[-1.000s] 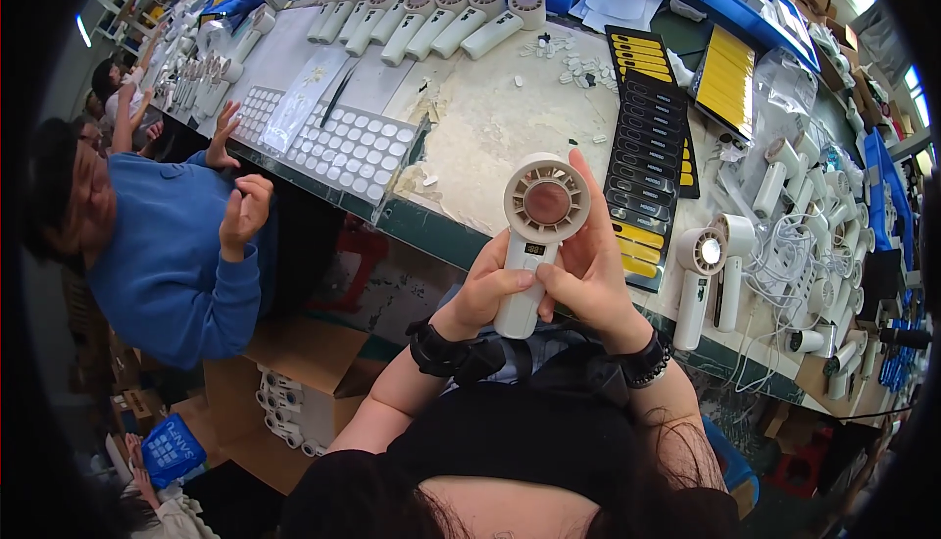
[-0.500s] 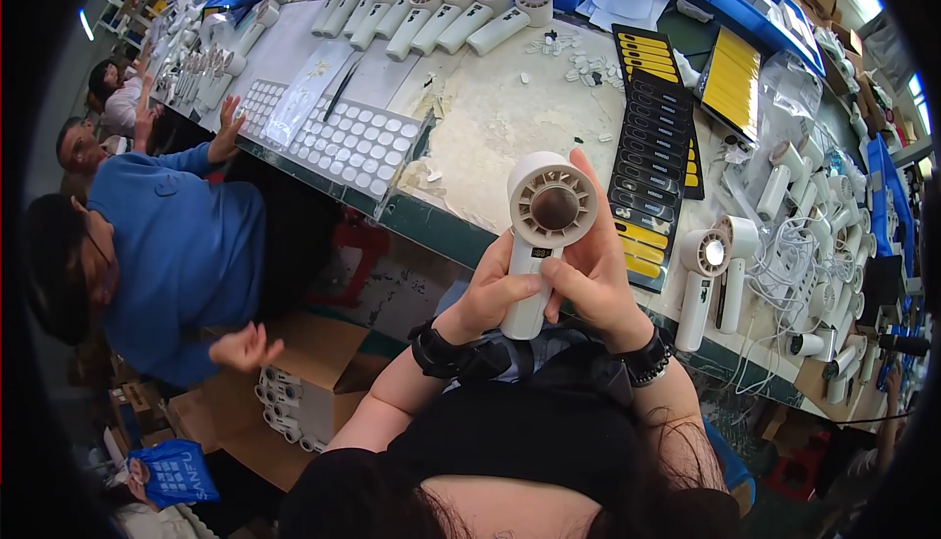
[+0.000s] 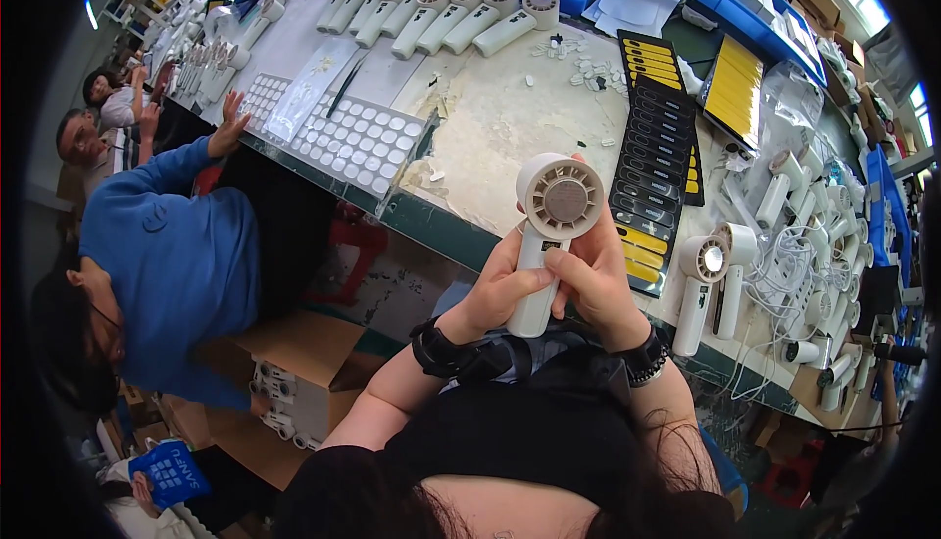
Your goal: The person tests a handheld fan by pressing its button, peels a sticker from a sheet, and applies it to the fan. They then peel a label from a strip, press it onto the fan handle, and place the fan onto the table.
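A white handheld fan [image 3: 566, 200] with a round vented head is held upright in front of my chest, its small dark display facing up at me. My left hand [image 3: 493, 291] is closed round the handle from the left, thumb across its front. On the other side my right hand [image 3: 600, 279] supports the fan, its thumb resting on the handle just by the display; some of its fingers are hidden behind the head. Two more white fans, one with a shiny centre [image 3: 710, 259], stand close to the right of my right hand at the table's edge.
White fans [image 3: 453, 27] line the back of the table. Sheets of round white stickers [image 3: 372, 142] lie left, black and yellow strips [image 3: 655, 137] right. Cables and fans [image 3: 809, 255] pile up far right. A co-worker in blue [image 3: 176, 255] leans over an open carton [image 3: 328, 348] at left.
The fan has shifted slightly right in my hands, and its dark centre looks greyer. The co-worker's nearer hand has gone down into the carton of fans.
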A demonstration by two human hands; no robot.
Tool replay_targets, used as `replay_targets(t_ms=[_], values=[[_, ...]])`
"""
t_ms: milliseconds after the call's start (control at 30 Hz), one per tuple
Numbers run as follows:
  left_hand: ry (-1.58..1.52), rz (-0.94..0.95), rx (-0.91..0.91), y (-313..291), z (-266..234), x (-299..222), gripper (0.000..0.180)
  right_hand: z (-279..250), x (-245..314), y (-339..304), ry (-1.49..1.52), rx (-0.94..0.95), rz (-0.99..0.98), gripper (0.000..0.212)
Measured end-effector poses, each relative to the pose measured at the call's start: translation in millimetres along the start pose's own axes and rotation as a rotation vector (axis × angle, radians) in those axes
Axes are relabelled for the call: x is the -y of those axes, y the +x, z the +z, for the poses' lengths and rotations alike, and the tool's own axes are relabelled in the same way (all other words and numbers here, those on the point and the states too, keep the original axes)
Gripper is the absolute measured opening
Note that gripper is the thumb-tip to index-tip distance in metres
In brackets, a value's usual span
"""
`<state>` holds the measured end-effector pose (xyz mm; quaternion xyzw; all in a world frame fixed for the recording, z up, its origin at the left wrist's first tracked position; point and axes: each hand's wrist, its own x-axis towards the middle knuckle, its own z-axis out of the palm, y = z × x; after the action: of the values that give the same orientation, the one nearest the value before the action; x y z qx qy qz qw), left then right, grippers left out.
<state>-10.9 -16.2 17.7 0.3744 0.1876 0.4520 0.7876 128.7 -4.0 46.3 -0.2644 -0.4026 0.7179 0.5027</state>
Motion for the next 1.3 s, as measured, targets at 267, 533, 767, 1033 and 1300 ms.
replay_targets(t_ms=[267, 533, 767, 1033, 1300], values=[[-0.005, -0.012, -0.020, 1, -1, 0, 0.047, -4, 0, 2, 0.055, 0.029, 0.055, 0.083], [-0.060, -0.041, -0.033, 4, -3, -2, 0.047, -25, -9, 5, 0.215, 0.066, 0.147, 0.076], [-0.088, -0.101, -0.083, 1, -9, -5, 0.053, -63, 27, -4, -0.464, -0.296, -0.245, 0.058], [-0.137, -0.082, -0.179, 14, -17, 12, 0.049, -83, 48, -63, -1.230, -0.564, -0.007, 0.053], [-0.162, -0.142, -0.409, 27, -14, 26, 0.036, -89, 12, -47, -1.483, -0.408, -0.202, 0.057]])
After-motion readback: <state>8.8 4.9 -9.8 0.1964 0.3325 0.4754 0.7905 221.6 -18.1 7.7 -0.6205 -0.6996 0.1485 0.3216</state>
